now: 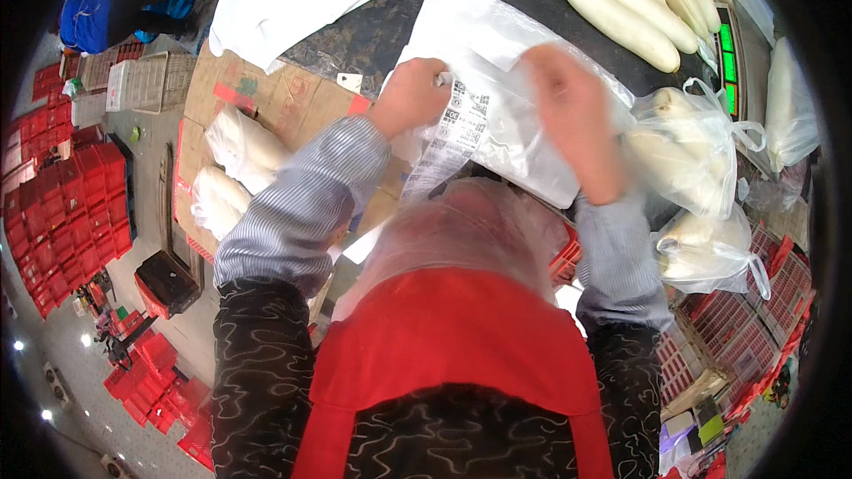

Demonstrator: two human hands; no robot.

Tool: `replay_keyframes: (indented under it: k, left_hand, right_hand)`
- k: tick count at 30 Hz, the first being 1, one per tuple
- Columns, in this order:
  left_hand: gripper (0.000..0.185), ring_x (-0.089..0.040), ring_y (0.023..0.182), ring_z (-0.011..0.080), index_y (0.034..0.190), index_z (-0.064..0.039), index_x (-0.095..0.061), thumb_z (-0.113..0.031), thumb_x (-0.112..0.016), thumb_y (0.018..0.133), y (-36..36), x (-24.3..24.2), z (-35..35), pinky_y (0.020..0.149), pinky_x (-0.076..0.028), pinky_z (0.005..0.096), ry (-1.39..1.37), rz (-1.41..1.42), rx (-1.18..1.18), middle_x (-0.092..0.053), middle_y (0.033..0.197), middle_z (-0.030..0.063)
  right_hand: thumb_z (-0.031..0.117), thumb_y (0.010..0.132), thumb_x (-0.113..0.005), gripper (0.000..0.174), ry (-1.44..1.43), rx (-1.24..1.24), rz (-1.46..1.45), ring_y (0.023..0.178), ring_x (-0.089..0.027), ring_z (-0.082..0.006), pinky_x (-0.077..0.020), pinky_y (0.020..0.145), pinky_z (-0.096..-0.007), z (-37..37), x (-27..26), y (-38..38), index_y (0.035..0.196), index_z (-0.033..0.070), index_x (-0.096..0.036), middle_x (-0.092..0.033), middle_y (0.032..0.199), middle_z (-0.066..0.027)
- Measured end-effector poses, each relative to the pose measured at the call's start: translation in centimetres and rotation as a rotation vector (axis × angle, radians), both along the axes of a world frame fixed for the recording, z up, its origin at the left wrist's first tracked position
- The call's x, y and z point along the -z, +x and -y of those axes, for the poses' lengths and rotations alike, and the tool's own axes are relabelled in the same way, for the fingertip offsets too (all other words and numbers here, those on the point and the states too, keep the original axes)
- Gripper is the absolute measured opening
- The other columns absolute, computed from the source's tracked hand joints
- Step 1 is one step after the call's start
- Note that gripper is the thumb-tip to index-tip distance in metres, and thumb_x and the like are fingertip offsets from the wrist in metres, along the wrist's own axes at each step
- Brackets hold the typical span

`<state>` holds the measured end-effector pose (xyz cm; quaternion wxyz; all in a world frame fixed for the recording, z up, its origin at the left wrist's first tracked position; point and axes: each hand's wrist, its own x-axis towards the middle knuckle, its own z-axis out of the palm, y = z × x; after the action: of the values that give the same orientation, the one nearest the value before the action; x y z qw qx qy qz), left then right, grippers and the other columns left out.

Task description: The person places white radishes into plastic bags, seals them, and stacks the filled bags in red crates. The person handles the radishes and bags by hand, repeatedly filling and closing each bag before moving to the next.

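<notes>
My left hand is closed at the top of a strip of printed paper labels, which trails down towards my apron. Beneath both hands lies a flat white-and-clear plastic bag, or a stack of such bags, on the dark tabletop. My right hand is motion-blurred above the right part of this plastic; whether it grips anything is unclear. Close by on the right, a knotted clear bag holds pieces of white radish. A second bag of radish sits nearer to me.
Whole daikon radishes are piled at the far right, beside a scale with green displays. Two bagged radish pieces lie on cardboard at left. Red crates stand on the floor. Someone in blue is at upper left.
</notes>
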<state>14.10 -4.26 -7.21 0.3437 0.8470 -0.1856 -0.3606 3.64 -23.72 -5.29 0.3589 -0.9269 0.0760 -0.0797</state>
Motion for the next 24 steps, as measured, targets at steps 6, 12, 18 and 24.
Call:
replay_keyframes:
  k: [6, 12, 18, 24]
  left_hand:
    - [0.030, -0.070, 0.079, 0.0306, 0.097, 0.000, -0.071, -0.024, -0.067, 0.080, 0.7, 0.2, -6.8, 0.072, -0.055, 0.0388, 0.236, 0.085, 0.275, -0.072, 0.086, 0.0181]
    - [0.021, -0.065, 0.078, 0.0197, 0.095, -0.001, -0.070, -0.016, -0.066, 0.081, -0.8, -2.6, -10.2, 0.074, -0.052, 0.0330, -0.098, 0.053, 0.118, -0.070, 0.087, 0.0103]
    - [0.018, -0.063, 0.067, 0.0149, 0.090, 0.000, -0.068, -0.016, -0.068, 0.084, -1.7, -3.8, -5.0, 0.064, -0.051, 0.0300, -0.141, -0.034, 0.138, -0.068, 0.075, 0.0081]
    - [0.019, -0.065, 0.068, 0.0154, 0.088, 0.001, -0.070, -0.018, -0.070, 0.082, 0.3, 0.7, 0.3, 0.063, -0.051, 0.0312, -0.047, 0.148, 0.010, -0.067, 0.072, 0.0126]
  right_hand:
    - [0.020, 0.090, -0.060, 0.020, -0.025, -0.132, -0.116, 0.078, -0.061, -0.0374, -0.0483, 0.070, -0.0464, -3.1, 4.7, -1.6, 0.081, 0.002, -0.062, -0.063, 0.080, -0.0178]
    - [0.016, 0.088, -0.062, 0.013, -0.156, -0.241, -0.067, 0.085, -0.060, -0.0371, -0.0473, 0.073, -0.0467, -0.5, 7.0, -4.8, 0.087, 0.003, -0.063, -0.062, 0.089, -0.0158]
    - [0.008, 0.091, -0.053, 0.013, -0.284, 0.022, -0.106, 0.086, -0.062, -0.0341, -0.0500, 0.075, -0.0472, 2.2, 0.7, -0.3, 0.093, 0.005, -0.065, -0.064, 0.095, -0.0143]
    - [0.019, 0.093, -0.056, 0.020, 0.344, -0.066, -0.124, 0.073, -0.065, -0.0375, -0.0519, 0.071, -0.0452, -0.7, -0.1, 0.7, 0.090, 0.004, -0.068, -0.067, 0.079, -0.0181]
